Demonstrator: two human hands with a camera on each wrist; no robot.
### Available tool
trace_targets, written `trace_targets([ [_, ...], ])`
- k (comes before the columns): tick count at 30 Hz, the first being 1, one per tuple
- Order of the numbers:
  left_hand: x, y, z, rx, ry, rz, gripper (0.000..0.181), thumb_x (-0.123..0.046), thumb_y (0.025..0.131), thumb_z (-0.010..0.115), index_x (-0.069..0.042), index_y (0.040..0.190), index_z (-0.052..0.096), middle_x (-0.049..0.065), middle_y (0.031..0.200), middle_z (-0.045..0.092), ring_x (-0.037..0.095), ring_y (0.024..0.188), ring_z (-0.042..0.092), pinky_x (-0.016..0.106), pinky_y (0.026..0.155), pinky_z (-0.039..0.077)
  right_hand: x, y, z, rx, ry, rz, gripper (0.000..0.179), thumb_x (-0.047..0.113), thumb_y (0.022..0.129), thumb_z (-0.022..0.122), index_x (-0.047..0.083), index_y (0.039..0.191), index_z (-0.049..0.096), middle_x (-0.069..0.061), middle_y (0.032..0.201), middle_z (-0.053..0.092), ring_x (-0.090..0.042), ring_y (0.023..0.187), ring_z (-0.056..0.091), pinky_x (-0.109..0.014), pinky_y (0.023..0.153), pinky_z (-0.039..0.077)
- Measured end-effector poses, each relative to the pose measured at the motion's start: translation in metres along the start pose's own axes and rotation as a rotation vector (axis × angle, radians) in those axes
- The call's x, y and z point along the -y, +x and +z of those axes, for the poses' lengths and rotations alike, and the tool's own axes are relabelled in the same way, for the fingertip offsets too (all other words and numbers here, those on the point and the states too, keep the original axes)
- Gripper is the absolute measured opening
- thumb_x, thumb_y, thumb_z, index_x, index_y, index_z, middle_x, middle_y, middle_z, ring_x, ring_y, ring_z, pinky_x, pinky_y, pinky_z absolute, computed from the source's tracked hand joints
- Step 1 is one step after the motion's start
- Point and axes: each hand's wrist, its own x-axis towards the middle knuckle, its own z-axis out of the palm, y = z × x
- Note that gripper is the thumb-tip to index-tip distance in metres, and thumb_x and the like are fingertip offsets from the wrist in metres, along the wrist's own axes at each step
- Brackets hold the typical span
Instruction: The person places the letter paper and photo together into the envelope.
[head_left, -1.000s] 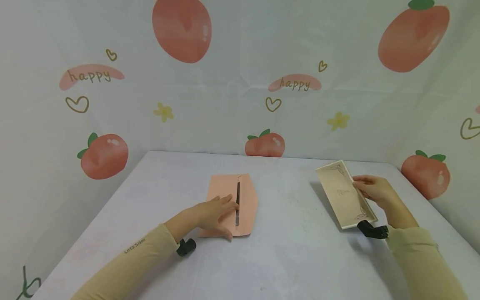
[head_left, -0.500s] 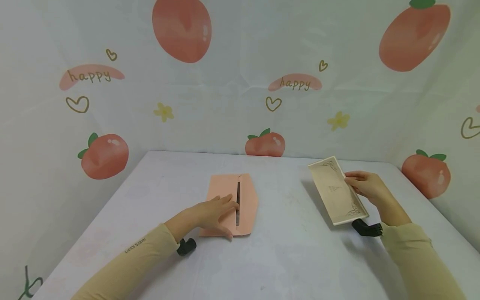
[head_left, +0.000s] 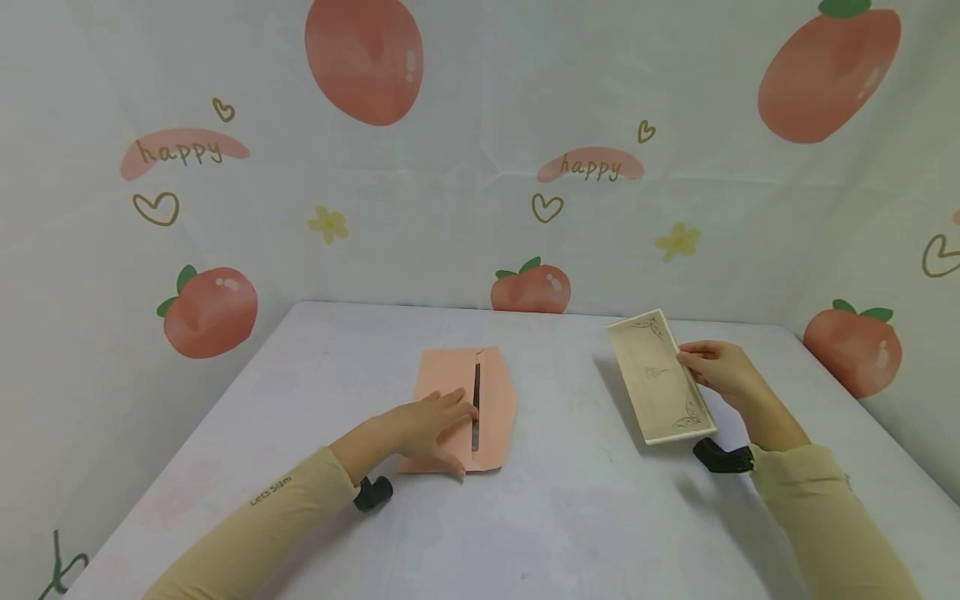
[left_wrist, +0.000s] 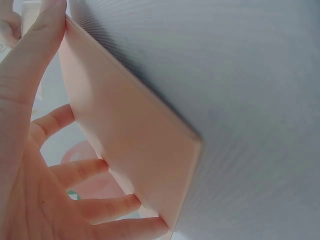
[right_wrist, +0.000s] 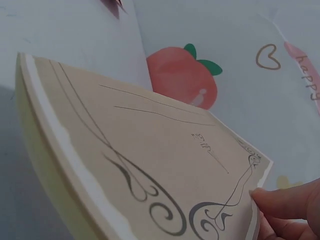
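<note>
On the near left sleeve [head_left: 270, 492] small lettering shows, too small to read for certain. The left hand [head_left: 420, 425] lies with straight fingers flat on the pink envelope [head_left: 495, 400], pinning it to the worktop [head_left: 570, 517]; the envelope rests at the middle of the worktop with its flap turned out and a dark slit showing beside the fingertips. If that hand eases off, the envelope could slide or the opening could fall closed.

The right hand [head_left: 716, 371] pinches the cream card [head_left: 660, 379] by its right edge, lifted and tilted above the worktop, well apart from the envelope. Held by one edge, the card bows, so it could slip, crease, or catch a corner on the envelope's mouth. Its faint central writing is unreadable.

On the backdrop [head_left: 480, 208] behind, "happy" [head_left: 590, 168] reads clearly.
</note>
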Motion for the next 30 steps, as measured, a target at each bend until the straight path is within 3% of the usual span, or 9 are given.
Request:
trace_targets([
  [23, 0.000, 0.000, 0.001, 0.000, -0.007, -0.011, 0.077, -0.065, 0.068, 0.069, -0.031, 0.130, 0.037, 0.009, 0.156, 0.021, 0.049, 0.137, 0.026, 0.063, 0.095, 0.040, 0.014, 0.001, 0.031, 0.027, 0.029, -0.029, 0.050, 0.020, 0.096, 0.051, -0.017, 0.127, 0.039, 0.021, 0.075, 0.056, 0.005, 0.070, 0.053, -0.014, 0.065, 0.049],
  [30, 0.000, -0.001, 0.001, 0.011, -0.008, -0.018, 0.078, -0.066, 0.068, 0.068, -0.032, 0.130, 0.037, 0.010, 0.157, 0.019, 0.050, 0.137, 0.025, 0.064, 0.097, 0.038, 0.017, 0.001, 0.039, 0.023, -0.001, -0.009, 0.050, 0.024, 0.095, 0.053, -0.013, 0.129, 0.042, 0.012, 0.086, 0.061, 0.004, 0.074, 0.056, -0.014, 0.069, 0.050],
])
